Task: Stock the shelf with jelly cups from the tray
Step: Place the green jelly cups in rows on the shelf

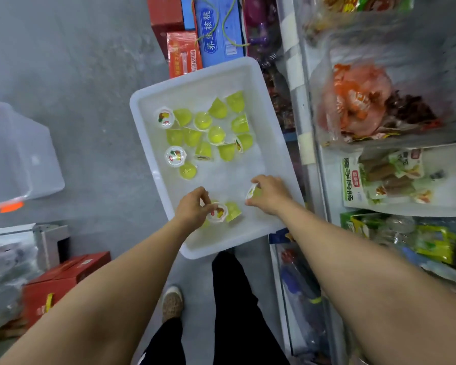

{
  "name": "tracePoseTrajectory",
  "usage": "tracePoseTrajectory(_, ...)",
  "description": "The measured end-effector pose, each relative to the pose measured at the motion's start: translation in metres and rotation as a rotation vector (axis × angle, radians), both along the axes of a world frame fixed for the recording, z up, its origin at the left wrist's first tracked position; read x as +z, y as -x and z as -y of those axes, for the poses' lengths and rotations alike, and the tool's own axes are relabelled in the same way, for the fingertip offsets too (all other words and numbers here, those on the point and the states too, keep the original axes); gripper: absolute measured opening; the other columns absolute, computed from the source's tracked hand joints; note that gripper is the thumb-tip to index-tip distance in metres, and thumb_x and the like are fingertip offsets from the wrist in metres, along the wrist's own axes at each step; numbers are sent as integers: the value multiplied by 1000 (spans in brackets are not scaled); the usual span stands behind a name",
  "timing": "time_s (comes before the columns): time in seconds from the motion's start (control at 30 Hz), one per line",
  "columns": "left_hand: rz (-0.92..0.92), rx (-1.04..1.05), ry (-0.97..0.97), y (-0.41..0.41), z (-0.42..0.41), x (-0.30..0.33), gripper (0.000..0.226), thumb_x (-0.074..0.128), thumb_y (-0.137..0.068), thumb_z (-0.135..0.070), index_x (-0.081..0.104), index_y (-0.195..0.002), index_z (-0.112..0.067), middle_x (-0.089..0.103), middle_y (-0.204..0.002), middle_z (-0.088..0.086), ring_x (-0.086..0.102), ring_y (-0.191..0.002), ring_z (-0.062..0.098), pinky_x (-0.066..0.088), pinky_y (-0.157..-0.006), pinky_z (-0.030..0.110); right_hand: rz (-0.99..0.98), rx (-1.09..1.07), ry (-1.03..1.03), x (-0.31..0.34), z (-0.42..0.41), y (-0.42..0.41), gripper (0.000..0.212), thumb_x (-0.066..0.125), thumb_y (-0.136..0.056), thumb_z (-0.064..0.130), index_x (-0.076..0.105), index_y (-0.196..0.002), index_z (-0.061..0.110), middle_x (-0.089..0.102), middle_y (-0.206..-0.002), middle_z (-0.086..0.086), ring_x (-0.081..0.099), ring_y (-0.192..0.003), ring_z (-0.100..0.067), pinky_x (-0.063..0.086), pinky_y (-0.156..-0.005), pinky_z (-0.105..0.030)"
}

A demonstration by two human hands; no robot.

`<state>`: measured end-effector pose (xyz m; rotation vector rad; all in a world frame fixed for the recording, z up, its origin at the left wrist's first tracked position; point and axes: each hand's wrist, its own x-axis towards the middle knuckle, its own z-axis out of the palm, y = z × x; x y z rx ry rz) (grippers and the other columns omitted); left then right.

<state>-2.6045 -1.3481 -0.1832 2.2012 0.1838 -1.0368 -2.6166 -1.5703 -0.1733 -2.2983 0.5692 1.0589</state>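
Head view: the grey floor (77,75) fills the left of the frame, and the shelf (395,180) runs down the right edge with bagged snacks on its tiers. A white tray (142,106) lies on the floor just beside the shelf, tilted relative to the frame. Beyond its far end stand a blue carton (219,27) and red cartons (183,52); a clear storage bin (16,154) sits well apart at left, and another red carton (63,280) lies at lower left. Inside the tray, a cluster of yellow-green jelly cups (216,135) occupies the far half, some upright with printed lids showing, others tipped on their sides. At the near end, the left hand (191,208) has its fingers curled round a lidded jelly cup (217,212), which touches a second cup (233,211) lying beside it. The right hand (270,194) pinches one tilted cup (253,193) between thumb and fingers, near the tray's right wall. Both forearms extend down from the lower frame corners. Black trousers (232,299) and one shoe (172,302) show below the tray.
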Motion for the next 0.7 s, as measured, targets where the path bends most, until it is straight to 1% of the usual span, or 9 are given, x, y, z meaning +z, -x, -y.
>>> tracePoseTrajectory(0.1,-37,122,169,3,-9,25,24,69,-90,-18,49,-81,-10,57,-138,11,53,-128,21,45,-95,36,126,-155,1,32,-2,5,71,82,-77,41,53,-138,21,55,-135,-8,48,-127,-28,44,-101,-35)
tracePoseTrajectory(0.17,-84,246,296,10,-13,48,23,65,-93,-17,46,-81,-12,57,-134,7,52,-129,17,46,-90,36,192,-246,-10,59,-4,14,70,82,-78,41,53,-138,20,54,-136,-9,49,-127,-28,46,-99,-35)
tracePoseTrajectory(0.27,-86,334,451,30,-17,92,23,61,-96,-21,44,-82,-14,57,-131,3,58,-115,10,51,-78,35,311,-379,-57,106,-11,43,69,81,-79,38,54,-139,20,55,-137,-6,53,-124,-25,44,-91,-28)
tracePoseTrajectory(0.37,-74,374,607,61,-21,138,21,59,-97,-19,46,-82,-13,55,-132,1,62,-100,9,58,-74,29,461,-524,-112,163,-26,85,66,82,-80,35,55,-138,19,56,-130,1,55,-116,-19,41,-85,-24)
tracePoseTrajectory(0.47,-61,317,729,94,-26,196,20,59,-97,-17,47,-82,-14,55,-109,11,62,-92,17,58,-76,29,647,-671,-135,227,-44,132,66,84,-78,33,58,-135,15,60,-125,1,58,-112,-16,48,-91,-28)
tracePoseTrajectory(0.53,-59,250,813,117,-28,242,14,61,-97,-15,50,-88,-14,58,-102,15,64,-87,23,59,-80,34,764,-761,-141,277,-55,165,62,85,-78,31,59,-131,13,62,-116,3,60,-110,-16,49,-92,-27)
tracePoseTrajectory(0.6,-56,140,897,140,-27,293,8,62,-96,-14,57,-103,-14,66,-104,14,69,-91,30,59,-81,37,902,-821,-133,334,-61,198,58,85,-76,33,62,-127,15,66,-106,4,63,-106,-18,52,-89,-29)
tracePoseTrajectory(0.67,-48,14,964,161,-20,341,22,64,-95,-17,61,-116,-16,66,-114,16,69,-99,34,58,-86,39,1019,-847,-108,391,-64,232,59,86,-73,41,65,-124,20,69,-110,2,66,-103,-17,57,-88,-36)
tracePoseTrajectory(0.7,-42,-47,991,174,-15,365,23,64,-94,-17,63,-117,-15,65,-116,17,69,-101,33,57,-88,40,1079,-857,-96,419,-65,253,59,85,-71,45,66,-123,23,69,-112,2,66,-103,-16,57,-88,-38)
